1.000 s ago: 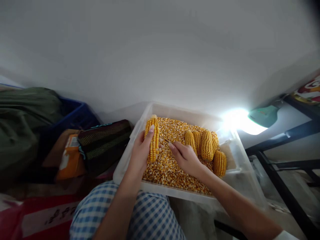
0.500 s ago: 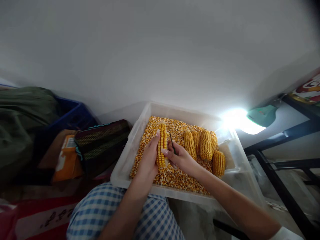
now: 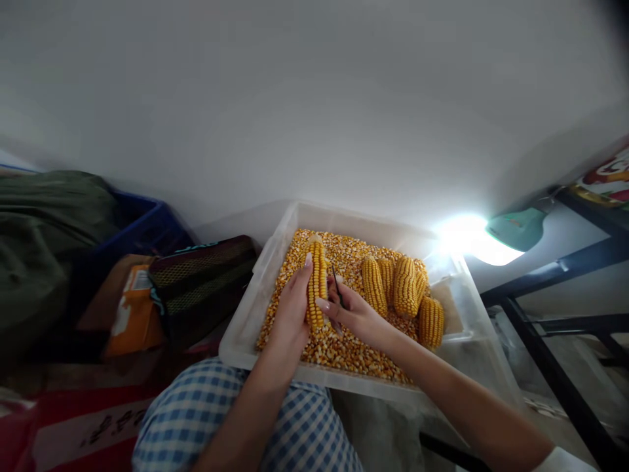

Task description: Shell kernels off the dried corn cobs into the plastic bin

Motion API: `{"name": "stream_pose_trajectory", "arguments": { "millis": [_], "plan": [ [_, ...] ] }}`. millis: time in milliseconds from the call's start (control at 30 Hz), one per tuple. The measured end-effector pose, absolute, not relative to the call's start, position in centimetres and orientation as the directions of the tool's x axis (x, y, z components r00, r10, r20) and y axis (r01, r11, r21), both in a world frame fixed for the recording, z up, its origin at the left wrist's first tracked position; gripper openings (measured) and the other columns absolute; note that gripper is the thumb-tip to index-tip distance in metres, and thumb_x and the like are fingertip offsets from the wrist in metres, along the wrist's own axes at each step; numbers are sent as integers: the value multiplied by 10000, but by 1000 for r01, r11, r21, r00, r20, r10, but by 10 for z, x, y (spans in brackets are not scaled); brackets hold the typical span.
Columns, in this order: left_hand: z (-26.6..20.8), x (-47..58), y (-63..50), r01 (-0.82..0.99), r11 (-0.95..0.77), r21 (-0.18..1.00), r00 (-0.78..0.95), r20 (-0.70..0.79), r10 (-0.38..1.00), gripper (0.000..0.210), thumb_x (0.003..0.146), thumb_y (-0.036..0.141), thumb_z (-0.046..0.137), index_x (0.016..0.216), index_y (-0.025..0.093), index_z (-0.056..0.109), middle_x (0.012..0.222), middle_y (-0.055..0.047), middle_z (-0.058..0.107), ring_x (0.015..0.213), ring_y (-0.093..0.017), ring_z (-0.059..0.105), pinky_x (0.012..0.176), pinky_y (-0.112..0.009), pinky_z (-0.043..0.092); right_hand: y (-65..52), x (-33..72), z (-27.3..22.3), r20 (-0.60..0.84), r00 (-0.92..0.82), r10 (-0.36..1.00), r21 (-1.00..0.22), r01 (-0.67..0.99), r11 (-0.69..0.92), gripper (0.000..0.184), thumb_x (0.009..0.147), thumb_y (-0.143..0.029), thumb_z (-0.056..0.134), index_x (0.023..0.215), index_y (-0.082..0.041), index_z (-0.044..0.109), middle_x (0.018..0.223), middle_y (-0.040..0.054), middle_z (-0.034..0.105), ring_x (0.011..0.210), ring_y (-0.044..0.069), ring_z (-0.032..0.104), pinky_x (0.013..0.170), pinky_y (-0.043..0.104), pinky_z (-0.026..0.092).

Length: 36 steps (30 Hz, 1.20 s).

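Note:
My left hand is closed around an ear of corn, held upright-slanted above a bed of loose corn kernels. Close against the ear's right side, my right hand grips a thin dark tool. Its slim shaft sticks up past the fingers; the rest is hidden in the hand, so its kind is unclear. My right thumb touches the lower part of the ear. Several whole ears of corn lie on the kernels to the right. All of this sits in a translucent plastic bin.
A lit green lamp is fixed to a black metal frame at the right. Left of the bin stand a dark mesh bag, an orange packet and a blue crate. A pale wall rises behind.
The ear has turned slightly and shifted a little left in my left hand. My right hand has moved slightly left and down with the thin tool.

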<state>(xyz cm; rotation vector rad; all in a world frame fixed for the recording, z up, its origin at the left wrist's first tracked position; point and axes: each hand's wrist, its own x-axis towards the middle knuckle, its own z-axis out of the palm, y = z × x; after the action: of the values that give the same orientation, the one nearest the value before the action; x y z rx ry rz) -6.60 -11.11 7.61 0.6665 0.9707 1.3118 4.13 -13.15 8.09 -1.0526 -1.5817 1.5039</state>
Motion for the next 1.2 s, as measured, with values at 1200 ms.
{"name": "stream_pose_trajectory", "arguments": {
  "millis": [1200],
  "plan": [
    [85, -97, -103, -248, 87, 965, -30, -97, 995, 478, 614, 468, 570, 972, 151, 582, 672, -32, 625, 585, -141, 573, 566, -239, 443, -133, 55, 78, 238, -434, 869, -454, 741, 495, 283, 858, -287, 297, 717, -166, 510, 495, -19, 469, 438, 62, 402, 479, 188, 244]
  ]
}}
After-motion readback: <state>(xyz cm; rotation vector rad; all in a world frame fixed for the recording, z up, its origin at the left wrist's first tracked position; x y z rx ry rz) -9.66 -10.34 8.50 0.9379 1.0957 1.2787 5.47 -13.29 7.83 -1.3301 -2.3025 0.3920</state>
